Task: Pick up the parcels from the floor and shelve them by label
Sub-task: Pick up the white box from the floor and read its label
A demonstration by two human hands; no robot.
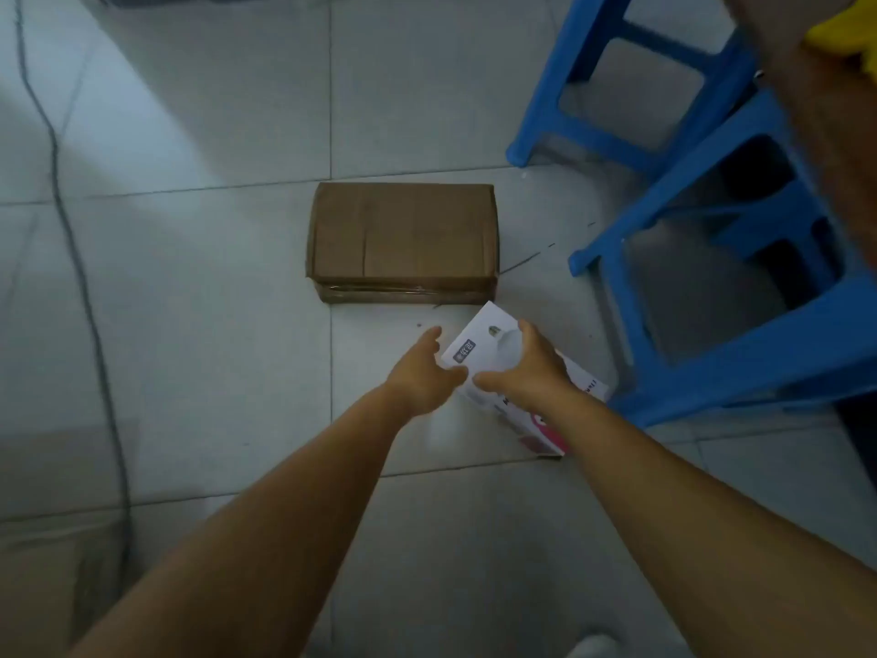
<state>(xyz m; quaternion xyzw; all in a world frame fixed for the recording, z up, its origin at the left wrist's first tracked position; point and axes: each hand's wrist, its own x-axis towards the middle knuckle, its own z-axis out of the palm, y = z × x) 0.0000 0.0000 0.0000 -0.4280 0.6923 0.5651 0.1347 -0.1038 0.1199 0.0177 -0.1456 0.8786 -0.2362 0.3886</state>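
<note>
- On the tiled floor (199, 287), just in front of the brown cardboard parcel (402, 239), lies the white printed box (479, 346) we reach for: our right hand (527, 368) spread over its top, our left hand (422, 372) open at its near-left edge, neither gripping yet.
- We judge the lift goes best with palms on opposite sides, label kept readable.
- Right of the brown parcel, blue plastic stools (740, 258) crowd the white box; a dark cable (71, 239) trails far left.
</note>
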